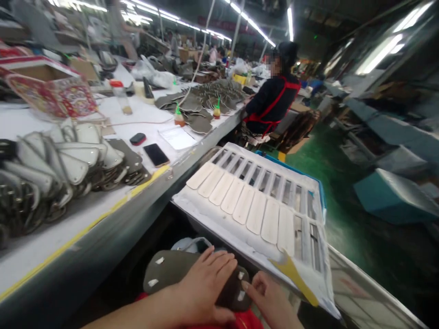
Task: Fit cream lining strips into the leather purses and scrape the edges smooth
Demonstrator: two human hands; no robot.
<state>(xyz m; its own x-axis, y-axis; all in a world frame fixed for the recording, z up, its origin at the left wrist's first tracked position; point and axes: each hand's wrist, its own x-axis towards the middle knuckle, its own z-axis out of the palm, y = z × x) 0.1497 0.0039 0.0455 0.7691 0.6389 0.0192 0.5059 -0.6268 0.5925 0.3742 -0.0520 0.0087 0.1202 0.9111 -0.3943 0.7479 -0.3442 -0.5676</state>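
Note:
A dark olive, rounded flat panel lies low in front of me, over red cloth, with small white tabs near both ends. Flat across its middle rests my left hand, fingers stretched out. My right hand is at the panel's right end, fingers curled and thumb tip on the surface between two white tabs. Whatever its fingers pinch is hidden. Just beyond the hands stands a white slatted rack bearing a row of pale, round-ended strips. A yellow tape piece sticks to its near right corner.
To my left runs a long white-topped table with yellow edge tape. Stacked grey-white pieces, a phone, glue bottles and dark cut pieces lie on it. A person in red straps sits farther along.

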